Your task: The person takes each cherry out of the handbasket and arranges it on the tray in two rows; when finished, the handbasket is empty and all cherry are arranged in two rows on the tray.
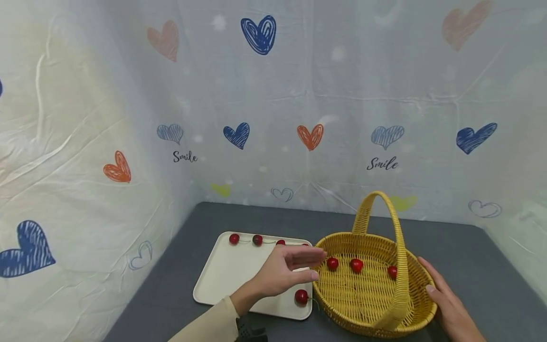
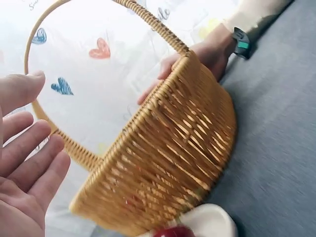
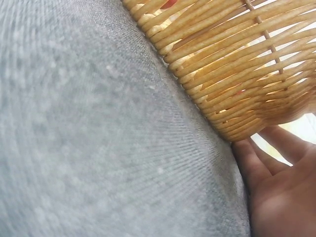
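**Plainly, the left hand (image 1: 279,270) is nearer the round red cherry (image 1: 301,297)**

Its fingers are extended, thumb apart, nothing between them, near the left rim of the yellow oval wicker basket (image 1: 352,304). That cherry lies on the white rectangular tray (image 1: 231,275), front right corner, closer to the person than the fingertips (stem toward the basket). The right hand (image 1: 450,306) grips the opposite rim.

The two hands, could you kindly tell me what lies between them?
Between the left hand and right hand lies the yellow basket, holding red cherries, as the head view shows.
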The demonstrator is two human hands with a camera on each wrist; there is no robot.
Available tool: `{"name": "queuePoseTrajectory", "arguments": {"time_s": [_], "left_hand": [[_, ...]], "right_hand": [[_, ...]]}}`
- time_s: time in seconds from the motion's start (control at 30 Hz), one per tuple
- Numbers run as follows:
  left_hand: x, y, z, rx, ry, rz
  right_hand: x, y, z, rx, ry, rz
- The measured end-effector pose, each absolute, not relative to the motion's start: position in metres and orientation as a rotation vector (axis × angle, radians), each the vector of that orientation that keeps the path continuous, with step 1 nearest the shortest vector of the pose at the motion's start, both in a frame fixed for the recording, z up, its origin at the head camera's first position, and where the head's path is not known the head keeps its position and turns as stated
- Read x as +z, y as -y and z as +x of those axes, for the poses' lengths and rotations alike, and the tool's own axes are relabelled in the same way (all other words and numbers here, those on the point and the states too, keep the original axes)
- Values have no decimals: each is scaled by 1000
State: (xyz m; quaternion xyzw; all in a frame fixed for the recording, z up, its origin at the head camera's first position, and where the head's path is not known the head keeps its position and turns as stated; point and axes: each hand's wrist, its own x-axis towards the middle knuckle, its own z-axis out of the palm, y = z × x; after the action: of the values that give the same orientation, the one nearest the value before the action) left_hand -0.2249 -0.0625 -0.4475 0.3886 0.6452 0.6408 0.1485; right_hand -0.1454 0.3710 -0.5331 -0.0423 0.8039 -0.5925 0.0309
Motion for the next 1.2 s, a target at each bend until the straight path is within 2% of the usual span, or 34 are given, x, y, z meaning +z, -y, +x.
{"name": "queuePoseTrajectory", "arguments": {"time_s": [0.6,0.9,1.2], "left_hand": [[-447,-39,-260,1525,-2201,1239],[-448,-54,-271,941,-2613,1346],[-453,-61,-271,624,-2623,1395]], "right_hand": [[-530,-369,-147,-1811,-2459,-85],[-533,-371,-147,-1812,-2489,-134],[-532,-372,-147,-1776,-2483,-97]]}}
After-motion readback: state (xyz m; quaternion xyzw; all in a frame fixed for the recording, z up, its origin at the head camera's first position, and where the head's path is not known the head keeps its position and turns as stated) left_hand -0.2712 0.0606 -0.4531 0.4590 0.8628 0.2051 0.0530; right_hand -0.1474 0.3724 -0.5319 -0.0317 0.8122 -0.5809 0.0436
